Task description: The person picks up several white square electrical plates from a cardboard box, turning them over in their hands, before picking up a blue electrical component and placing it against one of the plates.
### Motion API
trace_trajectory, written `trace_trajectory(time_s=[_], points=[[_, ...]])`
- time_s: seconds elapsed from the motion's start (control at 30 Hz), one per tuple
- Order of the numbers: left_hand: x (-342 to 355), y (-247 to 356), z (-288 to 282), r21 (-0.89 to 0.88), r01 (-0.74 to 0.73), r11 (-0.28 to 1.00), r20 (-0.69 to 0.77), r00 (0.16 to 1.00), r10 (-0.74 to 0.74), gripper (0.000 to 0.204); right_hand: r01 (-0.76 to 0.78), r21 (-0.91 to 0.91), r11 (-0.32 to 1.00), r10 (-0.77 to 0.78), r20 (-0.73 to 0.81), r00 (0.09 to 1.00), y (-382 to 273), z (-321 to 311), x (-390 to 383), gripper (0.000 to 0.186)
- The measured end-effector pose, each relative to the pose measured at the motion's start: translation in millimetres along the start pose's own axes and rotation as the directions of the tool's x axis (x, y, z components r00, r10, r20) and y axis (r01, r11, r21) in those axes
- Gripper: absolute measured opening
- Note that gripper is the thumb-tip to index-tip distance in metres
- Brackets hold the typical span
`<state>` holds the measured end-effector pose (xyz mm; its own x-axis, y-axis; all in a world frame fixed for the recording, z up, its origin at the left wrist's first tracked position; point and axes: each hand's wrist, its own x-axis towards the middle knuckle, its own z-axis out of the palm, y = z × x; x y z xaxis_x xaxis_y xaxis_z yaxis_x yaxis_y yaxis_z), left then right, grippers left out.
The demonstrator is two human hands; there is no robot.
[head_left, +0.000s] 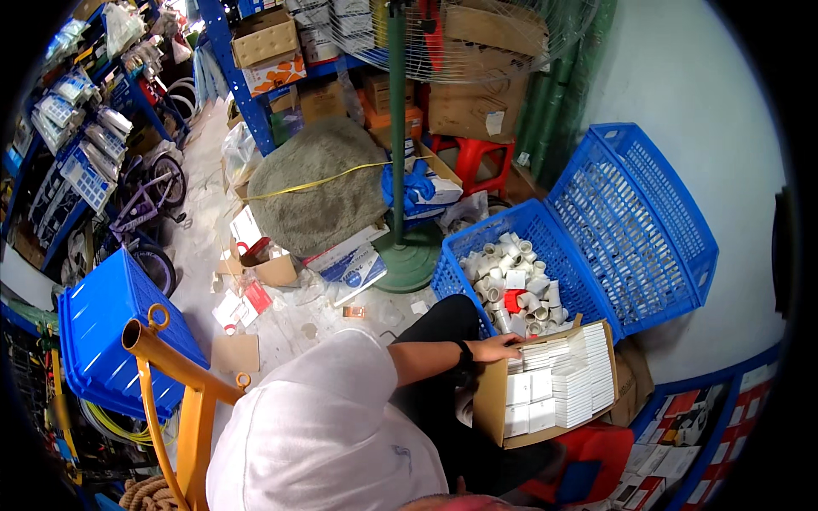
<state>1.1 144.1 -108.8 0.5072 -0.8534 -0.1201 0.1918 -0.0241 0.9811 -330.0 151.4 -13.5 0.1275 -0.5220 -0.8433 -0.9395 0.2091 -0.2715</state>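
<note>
My left hand (496, 347), with a dark band at the wrist, is closed over the rim of an open cardboard box (489, 400). The box is tilted beside my knee. Inside, flat white square pieces (529, 400) lie in stacks, and more thin white pieces (573, 387) stand packed in rows. Part of the left fingers is hidden at the box edge. My right hand does not show. Just beyond the box stands a blue plastic crate (545, 230), holding white pipe fittings (498, 281) and one red piece (514, 300).
An open blue crate (588, 204) leans against the wall. A green stand base (409, 268), a grey-green bundle (315, 192) and torn cartons (277, 268) crowd the floor. On the left are a blue bin (128, 324) and an orange metal frame (196, 434). A red stool (588, 451) sits under the box.
</note>
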Motion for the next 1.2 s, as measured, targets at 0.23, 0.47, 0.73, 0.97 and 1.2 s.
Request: trace_trajectory(time_s=[0.23, 0.47, 0.73, 0.97, 1.2], points=[[9, 8, 2, 0.123, -0.111, 0.986, -0.025, 0.993, 0.115, 0.051, 0.086, 0.045, 0.995, -0.086, 0.006, 0.996, 3, -4, 3, 0.058], [5, 68, 34, 0.657, -0.516, 0.549, 0.284, 0.845, 0.453, 0.043, 0.139, 0.104, 0.985, -0.139, -0.001, 0.990, 10, -7, 1, 0.059], [14, 52, 63, 0.926, -0.188, 0.328, 0.288, 0.912, -0.293, 0.050, 0.279, 0.191, 0.941, -0.277, -0.035, 0.960, -1, -21, 15, 0.060], [29, 32, 68, 0.948, -0.208, 0.240, 0.273, 0.921, -0.278, 0.046, 0.450, 0.295, 0.843, -0.443, -0.095, 0.891, -25, -42, 35, 0.061], [20, 49, 68, 0.960, -0.214, 0.180, 0.255, 0.933, -0.254, 0.044, 0.564, 0.400, 0.723, -0.546, -0.170, 0.820, -45, -64, 50, 0.062]])
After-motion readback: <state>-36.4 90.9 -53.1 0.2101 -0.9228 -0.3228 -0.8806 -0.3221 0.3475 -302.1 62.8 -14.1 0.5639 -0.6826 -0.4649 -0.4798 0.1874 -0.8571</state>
